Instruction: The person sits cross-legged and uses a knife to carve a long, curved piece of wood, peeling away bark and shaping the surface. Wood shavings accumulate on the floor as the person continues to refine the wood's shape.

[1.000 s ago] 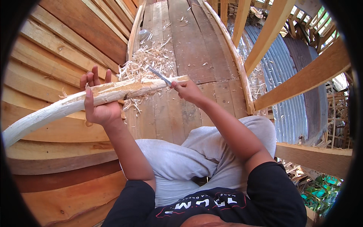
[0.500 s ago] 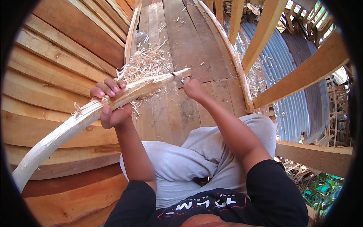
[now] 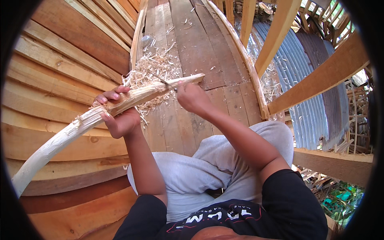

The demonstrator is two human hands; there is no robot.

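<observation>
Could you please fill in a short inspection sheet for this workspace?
Surface: brown wooden plank floor with visible seams.
Job's things: long, curved, pale wooden pole, roughly shaved; thin, dark-bladed knife crossing it, contact unclear.
Clutter: pile of pale, curled wood shavings beyond the pole, more scattered about; small, round, greyish object.
Grips: left grip around the pole; right grip closed on the knife, its handle hidden.
Cables: nothing seen.
Surroundings: tan wooden planks at left; tan wooden beams and grey-blue corrugated metal sheet at right.
</observation>
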